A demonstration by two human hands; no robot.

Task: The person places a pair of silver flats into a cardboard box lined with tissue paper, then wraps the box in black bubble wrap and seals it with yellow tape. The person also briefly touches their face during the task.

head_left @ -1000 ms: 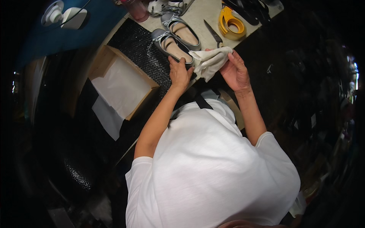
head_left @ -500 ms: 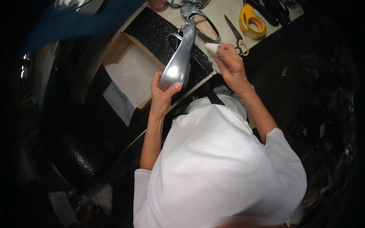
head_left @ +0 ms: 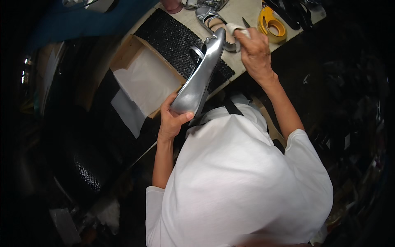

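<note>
A silver flat shoe (head_left: 194, 86) with a strap is gripped at its heel by my left hand (head_left: 173, 120), its toe pointing up and to the right. My right hand (head_left: 258, 54) is closed around a white cloth (head_left: 238, 30), held just right of the shoe's toe and apart from it. Behind them on the table lies a second silver shoe (head_left: 204, 15), partly covered by the cloth and my right hand.
An open cardboard box (head_left: 147, 82) lined with white paper stands left of the held shoe. Black bubble wrap (head_left: 158, 31) lies on the table (head_left: 245, 11). A yellow tape dispenser (head_left: 267, 17) sits beyond my right hand, beside mostly hidden scissors (head_left: 246, 22).
My left hand has come lower and nearer my body, and the shoe's toe has swung right. My right hand has risen with the cloth, now covering much of the scissors.
</note>
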